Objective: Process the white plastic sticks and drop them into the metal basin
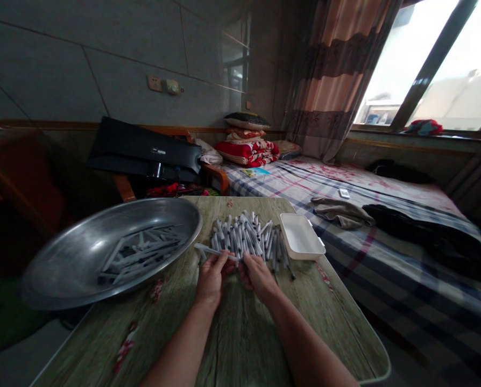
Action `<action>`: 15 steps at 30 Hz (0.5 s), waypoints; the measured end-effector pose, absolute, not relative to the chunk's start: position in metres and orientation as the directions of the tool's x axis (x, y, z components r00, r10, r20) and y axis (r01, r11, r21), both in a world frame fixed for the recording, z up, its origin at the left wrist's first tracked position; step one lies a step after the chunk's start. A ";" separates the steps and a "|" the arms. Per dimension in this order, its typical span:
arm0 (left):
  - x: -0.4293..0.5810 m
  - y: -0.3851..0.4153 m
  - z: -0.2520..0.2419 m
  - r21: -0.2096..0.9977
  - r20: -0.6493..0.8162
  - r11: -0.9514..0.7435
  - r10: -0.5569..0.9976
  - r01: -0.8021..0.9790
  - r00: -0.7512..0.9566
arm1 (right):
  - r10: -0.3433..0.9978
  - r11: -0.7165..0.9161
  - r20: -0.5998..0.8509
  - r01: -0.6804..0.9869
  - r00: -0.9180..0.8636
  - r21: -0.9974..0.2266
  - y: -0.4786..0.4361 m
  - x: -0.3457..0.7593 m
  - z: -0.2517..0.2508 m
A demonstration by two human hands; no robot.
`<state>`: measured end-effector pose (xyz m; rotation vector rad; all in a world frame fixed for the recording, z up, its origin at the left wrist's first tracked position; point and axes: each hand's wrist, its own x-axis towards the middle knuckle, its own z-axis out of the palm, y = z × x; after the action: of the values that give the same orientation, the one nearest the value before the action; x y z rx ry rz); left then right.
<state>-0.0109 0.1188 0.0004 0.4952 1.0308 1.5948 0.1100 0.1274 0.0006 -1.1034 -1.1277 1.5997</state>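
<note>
A slim whitish pen (208,249) is pinched in the fingers of my left hand (211,277), its long end sticking out to the left. My right hand (260,277) is closed at the pen's other end, close beside the left; its fingertips cover what is there. Just beyond both hands lies a heap of similar pens (244,234), translucent white with dark tips. To the left, a large oval metal basin (66,258) holds more of these pens (147,247). An open white plastic box (303,236) stands right of the heap.
The wood-patterned table (248,344) has a pale rim. A bed with a checked sheet (297,185) adjoins it on the right, bearing dark clothes (422,231) and a grey cloth (341,211). Behind the basin, a black monitor (147,150) leans on a wooden chair.
</note>
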 end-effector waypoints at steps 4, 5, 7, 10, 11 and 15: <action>-0.012 0.119 0.000 0.830 -0.182 -0.014 0.938 -0.557 -0.296 | 0.958 -0.205 -0.165 -0.159 -0.234 -0.966 0.127 0.109 0.000; -0.012 0.119 0.000 0.828 -0.178 -0.019 0.939 -0.561 -0.295 | 0.962 -0.198 -0.153 -0.189 -0.227 -0.962 0.127 0.109 0.001; -0.012 0.120 -0.001 0.824 -0.176 -0.024 0.939 -0.566 -0.297 | 0.968 -0.186 -0.138 -0.228 -0.212 -0.956 0.126 0.109 0.002; -0.013 0.120 -0.001 0.830 -0.168 -0.029 0.939 -0.557 -0.300 | 0.962 -0.186 -0.140 -0.190 -0.235 -0.964 0.127 0.110 0.000; -0.013 0.119 -0.002 0.834 -0.160 -0.032 0.941 -0.551 -0.298 | 0.956 -0.187 -0.144 -0.153 -0.256 -0.970 0.127 0.110 -0.002; -0.014 0.119 -0.002 0.836 -0.152 -0.033 0.946 -0.548 -0.288 | 0.945 -0.157 -0.132 -0.060 -0.300 -0.986 0.132 0.110 -0.011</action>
<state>-0.0139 0.1191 -0.0018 0.5519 1.0095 1.6093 0.1097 0.1318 -0.0106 -1.0965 -1.2879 1.5789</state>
